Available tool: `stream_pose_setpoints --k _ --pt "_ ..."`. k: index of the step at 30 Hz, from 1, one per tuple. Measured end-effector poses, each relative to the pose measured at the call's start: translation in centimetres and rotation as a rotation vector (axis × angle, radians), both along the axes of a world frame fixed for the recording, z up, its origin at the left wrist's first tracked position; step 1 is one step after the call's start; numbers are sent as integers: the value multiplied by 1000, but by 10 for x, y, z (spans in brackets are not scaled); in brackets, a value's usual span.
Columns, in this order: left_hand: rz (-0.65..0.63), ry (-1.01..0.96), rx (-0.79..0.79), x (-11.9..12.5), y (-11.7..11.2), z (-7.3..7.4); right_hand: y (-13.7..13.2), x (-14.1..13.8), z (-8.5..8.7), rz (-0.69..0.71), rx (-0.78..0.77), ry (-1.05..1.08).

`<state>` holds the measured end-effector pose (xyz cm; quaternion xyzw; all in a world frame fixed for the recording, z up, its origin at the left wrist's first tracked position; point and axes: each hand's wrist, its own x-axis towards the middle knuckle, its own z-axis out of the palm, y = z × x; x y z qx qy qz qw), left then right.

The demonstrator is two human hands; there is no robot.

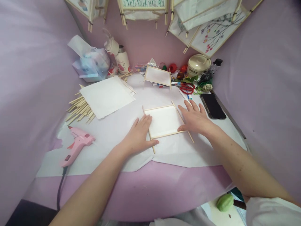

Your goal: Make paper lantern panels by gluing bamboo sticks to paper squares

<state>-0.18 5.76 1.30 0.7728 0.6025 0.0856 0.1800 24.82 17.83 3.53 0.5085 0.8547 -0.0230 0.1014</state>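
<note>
A small frame of thin wooden sticks (164,121) with a white sheet across it lies flat on the white-covered table (117,131). The stick ends stick out past its corners. My left hand (139,135) rests at the frame's left side, fingers stretched and thumb apart near the lower left stick end. On the opposite side, my right hand (194,118) is spread with its thumb at the lower right corner and its fingertips by the right stick. Neither hand is closed around anything.
At left are a pink glue gun (78,142) with its cord, and white paper (108,95) over several wooden sticks (78,110). A second frame (158,76), red scissors (187,88), a bowl (198,65) and a phone (213,106) lie behind and right. Painted stick-framed panels (143,3) hang above.
</note>
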Motion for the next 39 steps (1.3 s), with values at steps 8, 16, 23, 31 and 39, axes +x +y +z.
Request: stream_pose_setpoints --k 8,16,23,31,39 --pt "-2 15 -17 1 0 3 -1 -9 11 -14 -3 -115" --pt "-15 2 23 0 0 1 5 -11 16 29 31 -172" --pt "1 -10 39 1 -2 -1 3 -8 14 178 -25 50" --pt "94 -55 96 4 -5 -6 -12 -50 -11 398 -64 373" --pt "137 -110 102 4 -6 -6 -18 -85 -28 501 56 368"
